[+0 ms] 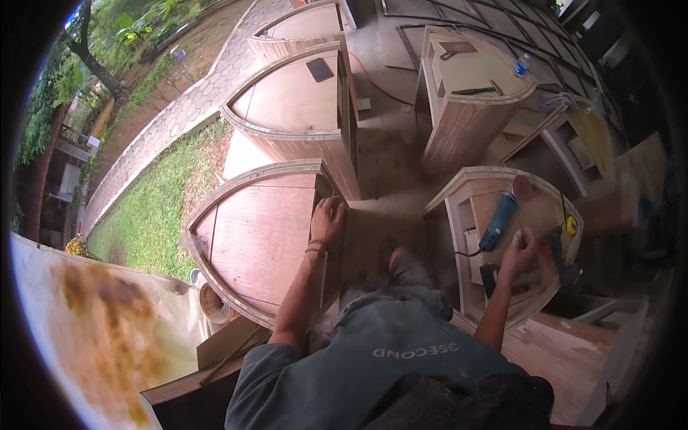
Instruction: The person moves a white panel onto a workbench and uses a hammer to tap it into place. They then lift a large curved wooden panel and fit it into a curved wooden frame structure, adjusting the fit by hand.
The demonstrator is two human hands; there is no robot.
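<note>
Two curved-ended plywood cabinets flank the person in the head view, the left cabinet (261,222) with a bare top, the right cabinet (550,206) carrying tools. The likeliest trouble sits on the right one: a blue disc sander (498,223) lies there, its dark red sanding disc (522,188) toward the far rim. Its black cord (469,254) runs to the inner edge, on the side of the gap where the person's legs are; a knee or foot catching it could drag the sander askew or off the top. If the sander is live and its switch gets bumped, the disc could bite the panel or the fingers nearby. The yellow tape measure (571,225) rests close to the outer rim, so a careless sweep of the arm might knock it down. Raw plywood edges could also leave splinters in bare skin.

The left hand (328,217) is half curled at the inner edge of the left cabinet, seemingly resting there; whether it grips anything cannot be told. The right hand (522,247) is above the right cabinet, just beside the sander, fingers bent and fingertips close together; any small thing pinched there is too indistinct to make out.
</note>
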